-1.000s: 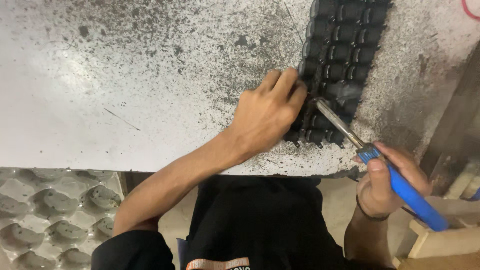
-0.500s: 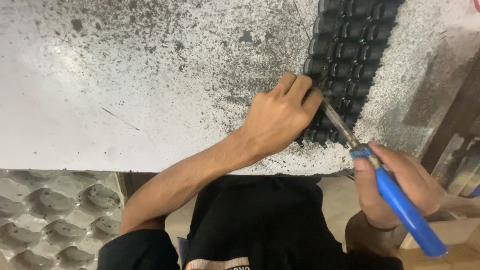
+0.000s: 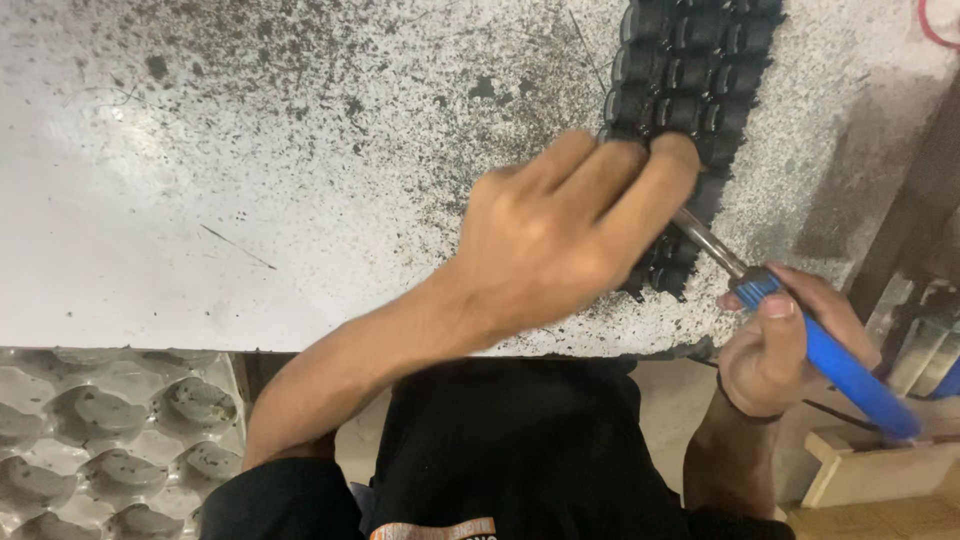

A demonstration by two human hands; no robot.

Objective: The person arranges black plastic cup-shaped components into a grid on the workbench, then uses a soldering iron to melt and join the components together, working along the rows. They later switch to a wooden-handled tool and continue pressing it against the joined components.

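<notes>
A black block of many small round cells [image 3: 690, 80] lies on the speckled white worktop [image 3: 250, 180], at the upper right. My left hand [image 3: 570, 230] presses flat on the near end of this block and covers it. My right hand [image 3: 785, 345] grips a tool with a blue handle [image 3: 850, 365] and a thin metal shaft [image 3: 710, 245]. The shaft points up-left and its tip disappears under my left fingers at the block.
A grey moulded tray with round pockets [image 3: 110, 440] sits at the lower left, beside the worktop's front edge. Pale wooden pieces [image 3: 880, 490] stand at the lower right. A dark upright edge [image 3: 920, 200] borders the worktop on the right.
My left hand has slid further up along the black block. My right hand and the blue tool have followed, shifting slightly up and to the left.
</notes>
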